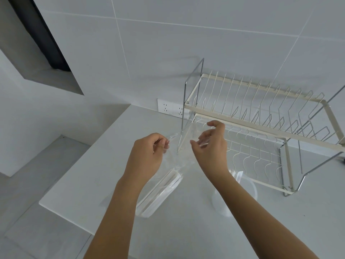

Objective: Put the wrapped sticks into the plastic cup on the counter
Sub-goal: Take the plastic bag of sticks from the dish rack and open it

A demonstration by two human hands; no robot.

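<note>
Both hands hold up a clear plastic bag (175, 146) above the white counter (104, 165). My left hand (149, 152) pinches the bag's upper left edge. At the upper right edge my right hand (211, 146) grips the bag's mouth, fingers curled around it. A bundle of white wrapped sticks (160, 191) lies in the bag's lower end, which hangs down toward the counter. The clear plastic cup (240, 193) stands on the counter below my right forearm, partly hidden by it.
A two-tier cream wire dish rack (261, 116) stands at the back right, close behind my right hand. Wall sockets (171, 109) sit on the tiled wall. The counter's left edge (61, 184) drops to the floor.
</note>
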